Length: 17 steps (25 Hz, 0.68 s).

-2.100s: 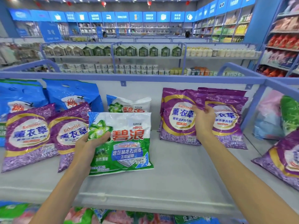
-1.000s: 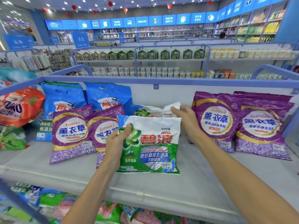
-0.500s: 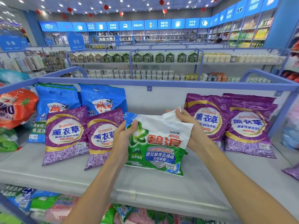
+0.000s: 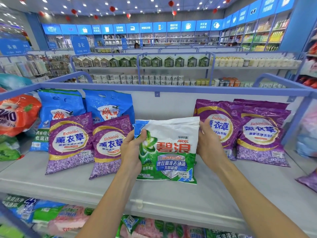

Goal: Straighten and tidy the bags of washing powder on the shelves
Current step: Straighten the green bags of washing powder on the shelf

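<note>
A white and green Ariel washing-powder bag [image 4: 171, 152] stands in the middle of the grey shelf [image 4: 171, 196], with a second white bag [image 4: 180, 121] just behind it. My left hand [image 4: 132, 152] grips the front bag's left edge, thumb on its face. My right hand [image 4: 208, 143] holds the right edge of the two bags together. Two purple Eichimoo bags [image 4: 70, 143] lean at the left, two more purple bags [image 4: 262, 134] at the right. Two blue bags [image 4: 109, 107] stand behind the left purple ones.
An orange bag [image 4: 15, 115] and a green one [image 4: 8, 148] sit in the bay to the left. A blue rail [image 4: 157, 87] tops the shelf's white back panel. More bags fill the lower shelf [image 4: 68, 219]. Another purple bag [image 4: 308, 181] shows at the far right.
My right hand left the purple bags at the right, took the rear white bag and brought it behind the front Ariel bag. The two bags now stand more upright, held together.
</note>
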{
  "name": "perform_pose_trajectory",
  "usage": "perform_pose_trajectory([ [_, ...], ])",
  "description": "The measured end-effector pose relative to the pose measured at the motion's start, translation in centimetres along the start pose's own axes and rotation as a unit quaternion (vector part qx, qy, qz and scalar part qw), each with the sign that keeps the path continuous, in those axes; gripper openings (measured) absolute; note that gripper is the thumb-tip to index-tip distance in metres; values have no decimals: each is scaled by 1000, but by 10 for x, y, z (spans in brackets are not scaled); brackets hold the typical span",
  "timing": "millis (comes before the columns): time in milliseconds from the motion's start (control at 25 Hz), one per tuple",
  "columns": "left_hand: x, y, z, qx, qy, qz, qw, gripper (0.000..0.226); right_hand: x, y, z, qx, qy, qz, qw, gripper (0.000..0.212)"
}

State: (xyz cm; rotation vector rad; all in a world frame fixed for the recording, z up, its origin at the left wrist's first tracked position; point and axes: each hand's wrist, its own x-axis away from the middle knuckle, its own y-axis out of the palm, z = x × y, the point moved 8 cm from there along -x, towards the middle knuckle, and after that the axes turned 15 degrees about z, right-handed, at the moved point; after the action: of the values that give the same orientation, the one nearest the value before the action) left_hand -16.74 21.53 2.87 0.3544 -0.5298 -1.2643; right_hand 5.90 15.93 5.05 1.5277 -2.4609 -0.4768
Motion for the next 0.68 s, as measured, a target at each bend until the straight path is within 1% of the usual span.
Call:
perform_pose_trajectory([
  [40,-2,1,-1,8,-1,-2,1000,32,4,-3,6,56,-12,-13,998,44],
  [120,-10,-2,-3,-4,-6,-14,1000,54,11,-8,22,152,-22,-33,988,61],
  [160,-14,-4,-4,-37,-7,-29,999,63,13,-9,29,169,-24,-30,985,57],
  [200,-17,-4,-7,-94,-14,-56,994,67,13,-8,32,171,-26,-18,985,47],
  [280,-21,-6,-19,-226,-30,-137,964,71,12,-4,36,157,-24,15,987,33],
  [320,-21,-6,-22,-266,-29,-155,951,76,9,-1,36,149,-30,30,988,31],
  [360,-22,-6,-21,-276,-28,-142,950,84,5,2,33,148,-42,44,987,29],
  [400,-26,-4,-20,-279,-22,-109,954,92,-1,5,33,152,-53,55,985,27],
  [440,-31,3,-11,-272,7,-71,960,93,-9,9,33,157,-61,63,984,26],
  [520,-41,24,5,-255,60,-9,965,77,-29,19,27,175,-72,76,979,29],
  [600,-60,46,12,-232,88,14,969,63,-56,24,28,172,-56,85,980,40],
  [680,-77,59,13,-226,116,21,967,43,-78,24,38,162,-32,103,981,40],
])
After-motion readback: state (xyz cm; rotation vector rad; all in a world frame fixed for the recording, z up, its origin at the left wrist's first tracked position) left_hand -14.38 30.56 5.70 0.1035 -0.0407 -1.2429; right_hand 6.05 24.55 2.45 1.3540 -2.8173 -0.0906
